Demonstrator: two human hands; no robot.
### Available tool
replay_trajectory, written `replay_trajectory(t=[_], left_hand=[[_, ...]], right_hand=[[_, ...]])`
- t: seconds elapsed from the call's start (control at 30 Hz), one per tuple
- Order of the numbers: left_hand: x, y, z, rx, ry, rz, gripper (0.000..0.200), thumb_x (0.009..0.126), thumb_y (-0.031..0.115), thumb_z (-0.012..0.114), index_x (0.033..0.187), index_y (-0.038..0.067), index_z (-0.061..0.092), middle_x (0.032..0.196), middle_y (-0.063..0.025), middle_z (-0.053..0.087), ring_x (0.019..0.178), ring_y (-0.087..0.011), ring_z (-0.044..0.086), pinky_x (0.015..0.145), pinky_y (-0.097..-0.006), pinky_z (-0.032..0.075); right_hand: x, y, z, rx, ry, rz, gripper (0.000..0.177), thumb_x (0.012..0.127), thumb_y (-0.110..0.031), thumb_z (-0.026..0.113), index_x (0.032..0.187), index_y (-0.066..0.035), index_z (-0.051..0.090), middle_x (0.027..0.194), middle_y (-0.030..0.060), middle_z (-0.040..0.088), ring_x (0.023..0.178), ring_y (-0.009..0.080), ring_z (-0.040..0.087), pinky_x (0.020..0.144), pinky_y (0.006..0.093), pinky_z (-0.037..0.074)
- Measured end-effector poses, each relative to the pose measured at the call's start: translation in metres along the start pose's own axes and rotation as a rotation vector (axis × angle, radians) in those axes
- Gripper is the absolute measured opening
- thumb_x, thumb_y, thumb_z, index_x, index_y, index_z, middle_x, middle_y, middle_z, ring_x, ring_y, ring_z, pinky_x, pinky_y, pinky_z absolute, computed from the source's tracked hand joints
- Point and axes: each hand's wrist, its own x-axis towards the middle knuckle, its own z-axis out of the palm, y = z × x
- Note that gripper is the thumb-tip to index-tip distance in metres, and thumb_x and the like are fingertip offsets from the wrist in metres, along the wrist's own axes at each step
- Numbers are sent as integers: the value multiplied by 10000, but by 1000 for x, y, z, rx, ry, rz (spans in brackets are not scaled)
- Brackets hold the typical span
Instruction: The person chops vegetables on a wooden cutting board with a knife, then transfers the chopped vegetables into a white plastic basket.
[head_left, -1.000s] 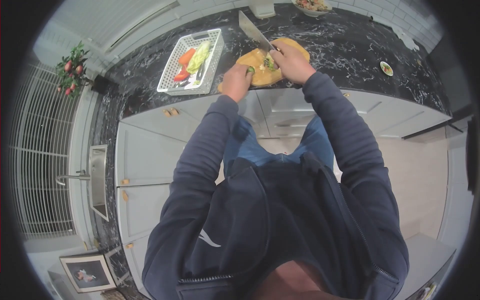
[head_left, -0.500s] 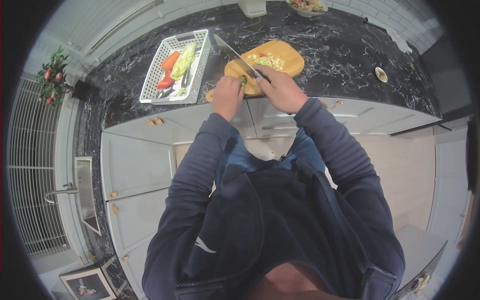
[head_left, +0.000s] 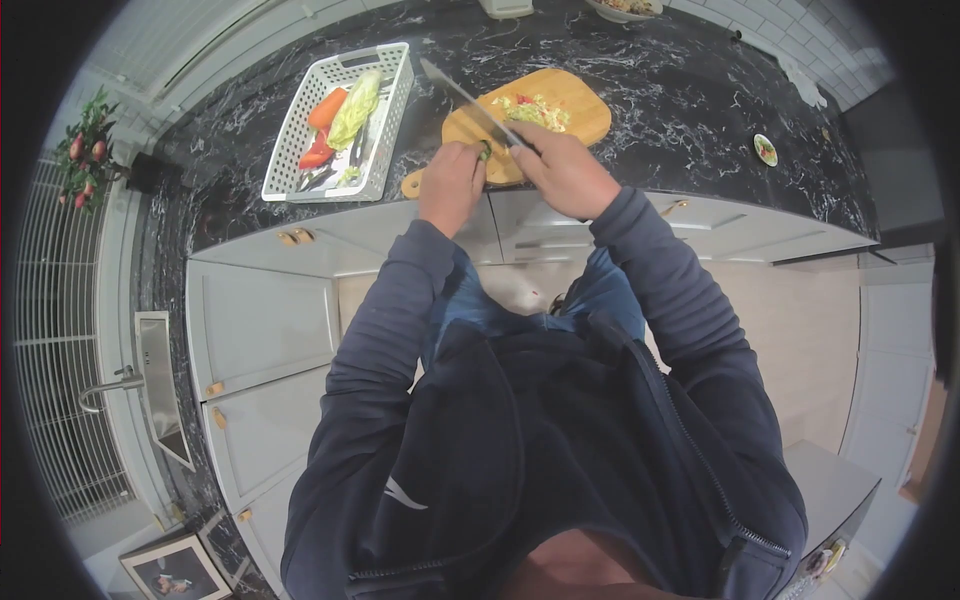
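Note:
A wooden cutting board (head_left: 588, 110) lies at the counter's front edge, a heap of chopped vegetables (head_left: 540, 112) in pale green and red on it. My right hand (head_left: 568, 176) is closed round the handle of a kitchen knife (head_left: 466, 99), whose long blade slants across the board toward the far left. At the board's near left part, my left hand (head_left: 453, 187) has its fingers bent over a small dark green vegetable piece (head_left: 485, 152), mostly hidden by them. The blade is just beside those fingertips.
Left of the board stands a white perforated basket (head_left: 397, 120) with a carrot (head_left: 328, 108), a leafy cabbage (head_left: 354, 112) and a red pepper piece (head_left: 315, 152). A small dish (head_left: 765, 150) sits on the right, and a bowl (head_left: 625, 12) at the back.
The view has shifted slightly, so the basket and counter appear a little further left and higher. Both hands keep their hold, with the knife still at the green piece.

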Motion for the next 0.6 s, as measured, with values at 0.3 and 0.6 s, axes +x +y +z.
replay_trajectory(t=[0.3,0.6], left_hand=[[8,4,-5,-29,-107,-120,195,865,114,467,963,6,596,813,-95,573,792,-252,534,718,-355,443],[14,3,-8,-334,-23,-443,123,838,160,483,791,65,544,706,-42,507,687,-206,471,625,-335,373]], right_hand=[[2,-1,-8,3,-22,83,262,929,-189,353,1061,-47,529,779,70,529,693,199,470,646,314,360],[11,20,-5,1,-46,191,414,934,-244,377,1266,-10,458,1125,156,544,1009,277,514,854,351,394]])
